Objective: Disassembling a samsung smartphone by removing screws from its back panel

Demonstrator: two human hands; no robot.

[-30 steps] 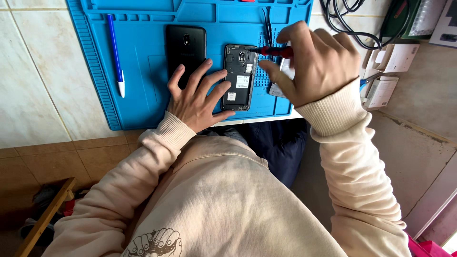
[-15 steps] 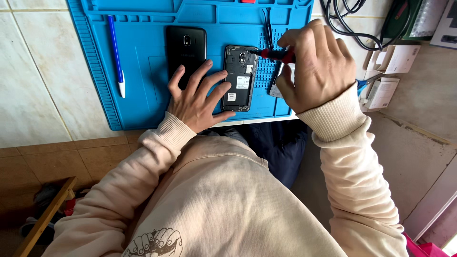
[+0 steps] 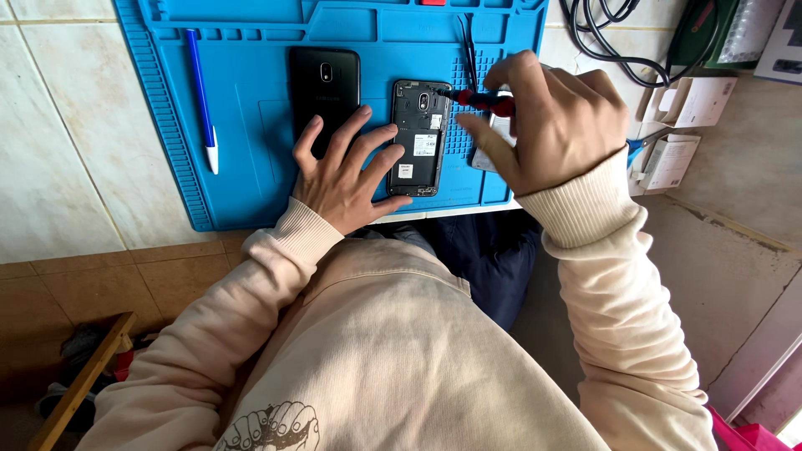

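Right hand [image 3: 555, 125] has swung in since a second ago, grip closed on the red screwdriver [image 3: 484, 101], tip now at the opened phone's [image 3: 418, 138] twelve o'clock edge. Left hand [image 3: 347, 171] stays flat, fingers spread, steadying it on the blue mat [image 3: 251, 167]. Count: one opened phone, one back cover [image 3: 324, 92] at nine o'clock, one pen [image 3: 200, 100], one pair of tweezers [image 3: 469, 50].

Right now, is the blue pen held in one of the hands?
No, the blue pen lies alone on the blue mat, left of both hands.
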